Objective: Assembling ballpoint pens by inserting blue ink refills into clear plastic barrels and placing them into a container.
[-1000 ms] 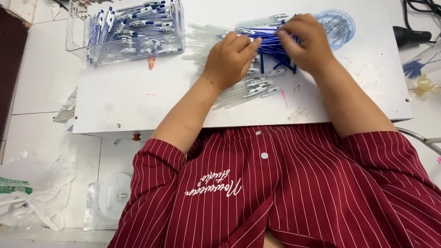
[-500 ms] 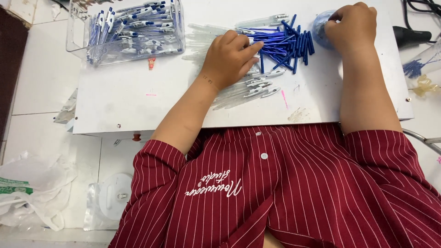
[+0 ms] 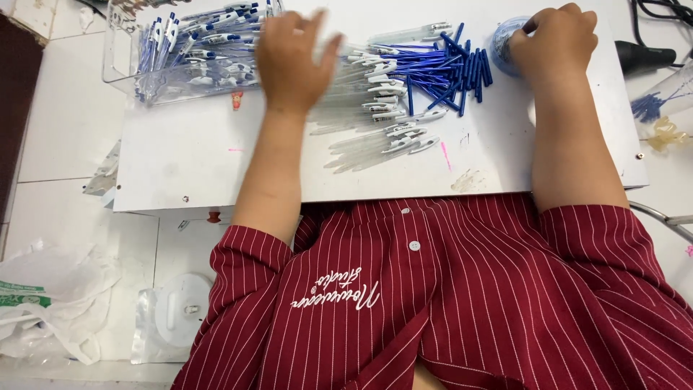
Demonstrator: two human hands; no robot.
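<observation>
Left hand [image 3: 292, 54] is hovering open and blurred over the clear pen barrels [image 3: 375, 141] on the white counter [image 3: 188, 166], right hand [image 3: 552, 43] is gripping a blue cup [image 3: 503, 47], blue refills [image 3: 451, 72] lying between, bin of pens [image 3: 188, 47] sitting far left.

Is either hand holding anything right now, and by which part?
Left hand: blurred, apparently empty. Right hand rests on the small round blue container's rim; grip unclear.

A crumpled white plastic bag [image 3: 43, 307] lies on the pale tiled floor [image 3: 65, 108], beside a clear packet holding a round white part [image 3: 173, 318]. A black cable [image 3: 653, 54] runs along the far right edge.
</observation>
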